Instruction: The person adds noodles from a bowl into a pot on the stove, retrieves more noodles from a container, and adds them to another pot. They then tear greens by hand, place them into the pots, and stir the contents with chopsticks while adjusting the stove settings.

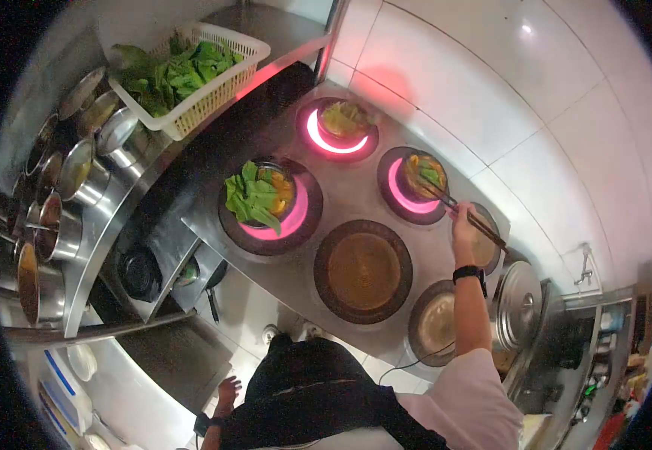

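Note:
My right hand [461,217] is closed round a pair of long dark chopsticks [485,228]. Their tips reach into the right-hand pot [446,178], which holds greens and yellowish food on a glowing burner. Low at my left side, my left hand [228,391] hangs with its fingers apart and holds nothing. On the front left burner stands another pot [293,196], with large green leaves [251,196] heaped over its rim. A third pot at the back holds pale leafy food [343,118] above a bright pink glow.
Unlit round hot plates [363,271] sit in the stove top nearer me. At right stands a large lidded metal pot [519,304]. A white basket [213,94] of leafy greens rests on the upper left shelf, above several metal containers [60,236]. A tiled wall [521,105] borders the stove.

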The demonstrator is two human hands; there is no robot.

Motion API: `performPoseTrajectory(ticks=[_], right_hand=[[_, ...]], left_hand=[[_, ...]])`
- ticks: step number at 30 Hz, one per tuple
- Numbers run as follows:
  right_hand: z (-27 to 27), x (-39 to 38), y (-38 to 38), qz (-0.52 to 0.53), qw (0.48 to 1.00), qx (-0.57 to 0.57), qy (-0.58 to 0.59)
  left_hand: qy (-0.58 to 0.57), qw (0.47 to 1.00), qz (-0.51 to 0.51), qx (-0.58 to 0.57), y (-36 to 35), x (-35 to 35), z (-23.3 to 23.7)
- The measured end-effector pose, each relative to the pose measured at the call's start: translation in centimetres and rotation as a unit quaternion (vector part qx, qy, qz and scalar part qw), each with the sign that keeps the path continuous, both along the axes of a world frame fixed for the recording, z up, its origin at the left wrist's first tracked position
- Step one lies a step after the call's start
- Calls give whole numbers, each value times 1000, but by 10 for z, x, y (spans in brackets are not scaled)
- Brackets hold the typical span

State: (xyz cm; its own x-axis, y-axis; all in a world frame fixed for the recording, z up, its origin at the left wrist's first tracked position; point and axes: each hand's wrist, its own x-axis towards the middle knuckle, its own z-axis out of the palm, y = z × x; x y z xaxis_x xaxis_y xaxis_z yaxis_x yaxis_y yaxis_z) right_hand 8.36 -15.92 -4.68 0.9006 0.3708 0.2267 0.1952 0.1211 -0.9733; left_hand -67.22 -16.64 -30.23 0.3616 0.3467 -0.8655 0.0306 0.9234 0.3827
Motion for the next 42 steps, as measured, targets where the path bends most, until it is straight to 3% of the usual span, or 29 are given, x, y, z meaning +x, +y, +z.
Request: performPoseTrajectory(ticks=[2,5,9,12,16,18,19,20,22,24,26,31,33,34,35,39,41,42], right_hand=[[16,-3,3,2,1000,-3,-2],[77,-32,7,-13,1000,3,11],[75,-13,2,-14,997,-52,-59],[55,-10,9,-37,993,-107,-36],[20,11,11,-38,999,-30,23],[49,-6,12,-47,994,-92,-25],[67,-15,12,-53,984,-154,-75],[76,-10,9,-47,984,-154,-75],[95,13,8,-24,997,-73,-30],[125,18,11,-14,983,-164,-74],[156,1,22,5,987,-126,-101],[137,-10,63,31,989,-85,-114],[123,-11,62,44,991,-65,-104],[118,-11,59,47,992,-55,-99],[114,-15,55,50,993,-43,-94],[113,-30,38,57,997,-18,-56],[124,-58,42,39,997,-36,-57],[129,-65,39,28,1000,11,6]], left_hand=[[-179,977,72,-89,-6,-52,-35],[-12,997,68,-20,-5,-72,-10],[64,997,37,36,9,-72,5],[69,995,9,71,25,-57,5],[15,996,-10,85,48,-33,-14],[-70,997,-12,34,58,-28,-40],[39,978,-125,164,57,-12,-20],[171,918,-234,269,55,5,5],[53,973,-61,214,50,12,-7],[74,970,-55,224,47,22,3],[107,963,-54,239,58,45,16],[164,952,-37,257,72,87,71],[-73,957,141,243,100,100,38],[-195,934,212,213,115,107,21],[-189,926,210,250,135,124,16],[40,877,82,471,192,197,-6],[78,847,67,522,213,229,-27],[74,848,70,520,219,245,-35]])
